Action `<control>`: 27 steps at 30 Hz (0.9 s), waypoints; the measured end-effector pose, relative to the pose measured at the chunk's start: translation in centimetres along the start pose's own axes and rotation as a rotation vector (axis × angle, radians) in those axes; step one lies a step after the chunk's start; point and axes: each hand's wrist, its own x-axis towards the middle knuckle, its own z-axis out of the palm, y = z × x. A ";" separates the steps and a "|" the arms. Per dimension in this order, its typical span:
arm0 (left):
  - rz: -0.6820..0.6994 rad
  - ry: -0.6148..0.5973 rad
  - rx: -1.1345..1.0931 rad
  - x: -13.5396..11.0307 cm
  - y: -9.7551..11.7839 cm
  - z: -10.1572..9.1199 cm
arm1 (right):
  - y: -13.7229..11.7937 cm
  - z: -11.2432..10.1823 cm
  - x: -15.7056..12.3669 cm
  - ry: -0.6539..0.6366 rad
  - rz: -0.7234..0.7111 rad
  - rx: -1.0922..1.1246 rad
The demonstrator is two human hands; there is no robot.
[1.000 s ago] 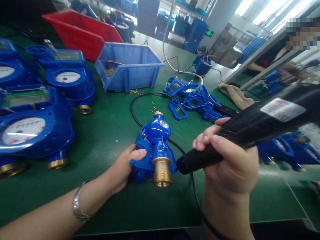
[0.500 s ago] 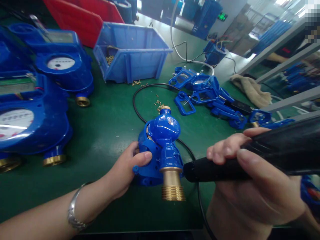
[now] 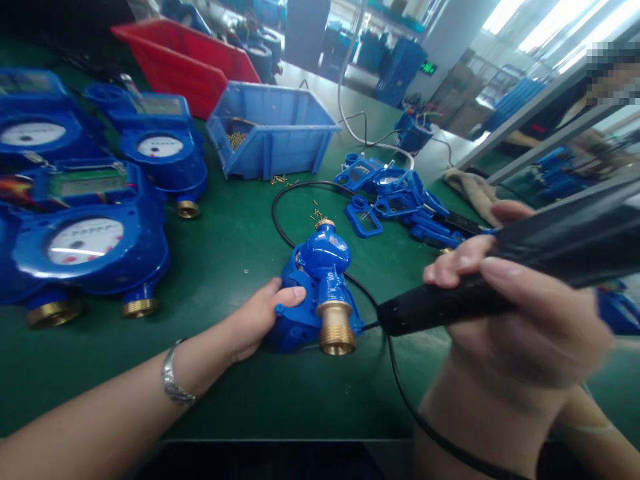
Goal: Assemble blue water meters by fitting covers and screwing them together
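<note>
A blue water meter (image 3: 330, 257) with brass threaded ends lies tipped on its side on the green table, its underside toward me. My left hand (image 3: 273, 303) grips its left side, thumb on the blue housing. In my right hand (image 3: 520, 300) is a black electric screwdriver (image 3: 445, 300), held almost level and pointing left. Its thin bit reaches the lower right edge of the meter's housing; whether a screw sits there is too small to tell. Behind the meter lie several small brass screws (image 3: 320, 215). A black cable (image 3: 280, 223) loops around behind the meter.
More water meters (image 3: 85, 233) stand at the left. A blue bin (image 3: 280, 150) with brass screws is at the back, beside a red bin (image 3: 185, 67). Blue frame covers (image 3: 390, 190) are piled right of centre, near a beige cloth (image 3: 470, 190). Another person is beyond the metal rack.
The screwdriver has pulled slightly right from the meter, so its bit now shows between them. The view has shifted, showing more of the left meters. My left hand keeps its hold.
</note>
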 end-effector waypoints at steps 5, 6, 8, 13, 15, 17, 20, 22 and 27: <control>-0.008 -0.037 0.018 -0.2 0.3 -0.3 | -3.7 -0.7 -0.1 -0.175 -0.035 -0.132; -0.004 -0.059 0.012 -0.3 0.4 -0.3 | -3.6 -0.7 -0.6 -0.246 0.032 -0.163; 0.004 -0.127 -0.010 -0.5 0.6 -0.4 | -2.6 -0.5 -2.0 -0.409 0.180 -0.226; -0.024 -0.200 -0.042 -0.5 0.7 -0.8 | 1.0 0.4 -5.3 -0.723 0.330 -0.325; -0.031 -0.174 -0.047 -0.4 0.5 -1.0 | 1.6 0.6 -5.7 -0.742 0.342 -0.289; -0.029 -0.167 -0.060 -0.2 0.4 -1.2 | 1.7 0.4 -5.6 -0.747 0.320 -0.265; -0.028 -0.183 -0.096 -0.1 0.4 -1.4 | 1.5 -0.4 -4.7 -0.740 0.296 -0.285; -0.045 -0.197 -0.110 -0.1 0.5 -1.4 | 1.6 -1.4 -4.2 -0.725 0.293 -0.293; -0.060 -0.166 -0.078 -0.4 0.8 -1.2 | 0.9 -4.1 -4.0 -0.774 0.414 -0.317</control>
